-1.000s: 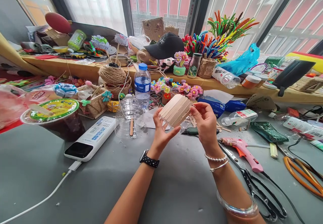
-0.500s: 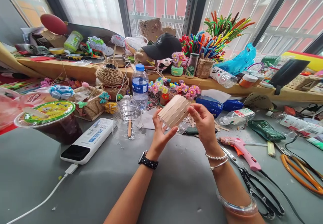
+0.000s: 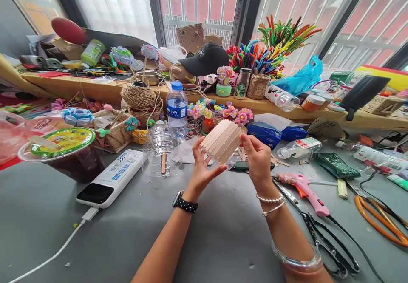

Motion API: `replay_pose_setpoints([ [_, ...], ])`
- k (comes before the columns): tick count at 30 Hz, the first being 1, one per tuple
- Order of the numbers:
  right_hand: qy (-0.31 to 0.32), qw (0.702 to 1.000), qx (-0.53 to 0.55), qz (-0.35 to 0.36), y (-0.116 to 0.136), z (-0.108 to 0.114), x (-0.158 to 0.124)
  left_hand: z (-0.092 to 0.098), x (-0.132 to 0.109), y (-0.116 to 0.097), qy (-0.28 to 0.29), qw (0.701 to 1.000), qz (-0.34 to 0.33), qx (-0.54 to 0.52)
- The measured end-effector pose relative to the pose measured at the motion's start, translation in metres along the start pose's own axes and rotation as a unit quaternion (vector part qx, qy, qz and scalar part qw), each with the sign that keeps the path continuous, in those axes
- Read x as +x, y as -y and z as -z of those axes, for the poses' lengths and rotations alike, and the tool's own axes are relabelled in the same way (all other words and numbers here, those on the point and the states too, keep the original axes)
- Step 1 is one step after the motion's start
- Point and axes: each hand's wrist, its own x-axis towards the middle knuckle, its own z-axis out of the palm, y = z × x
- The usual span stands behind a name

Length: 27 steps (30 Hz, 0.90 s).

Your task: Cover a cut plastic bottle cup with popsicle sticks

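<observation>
A panel of pale popsicle sticks (image 3: pixel 221 140), laid side by side, is held up over the grey table between both hands. My left hand (image 3: pixel 201 164) supports its left and lower side, thumb stretched along the bottom edge and fingers partly hidden behind. At the right edge, my right hand (image 3: pixel 257 155) pinches the panel between thumb and fingers. Left of the hands, a cut clear plastic bottle (image 3: pixel 159 147) has a single wooden stick (image 3: pixel 163 162) at it. Loose sticks lie behind the right hand.
To the right lie a pink glue gun (image 3: pixel 310 193), black-handled scissors (image 3: pixel 321 236) and orange-handled scissors (image 3: pixel 379 219). A white power bank (image 3: pixel 111 176) and a lidded drink cup (image 3: pixel 73 159) stand at left. Behind are a water bottle (image 3: pixel 177 108), twine (image 3: pixel 138 98) and a crowded wooden shelf (image 3: pixel 219 98).
The stick panel has turned slightly, its right side now a little lower and nearer. My right hand's fingers have curled in more at its edge. The left hand has barely moved.
</observation>
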Motion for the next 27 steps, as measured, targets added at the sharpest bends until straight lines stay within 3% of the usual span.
replay_pose_setpoints([
  [27, -0.053, 0.998, -0.015, -0.01, 0.0051, -0.0082, -0.0058, -0.0017, -0.0002, -0.0076, 0.006, 1.0, 0.014, -0.027],
])
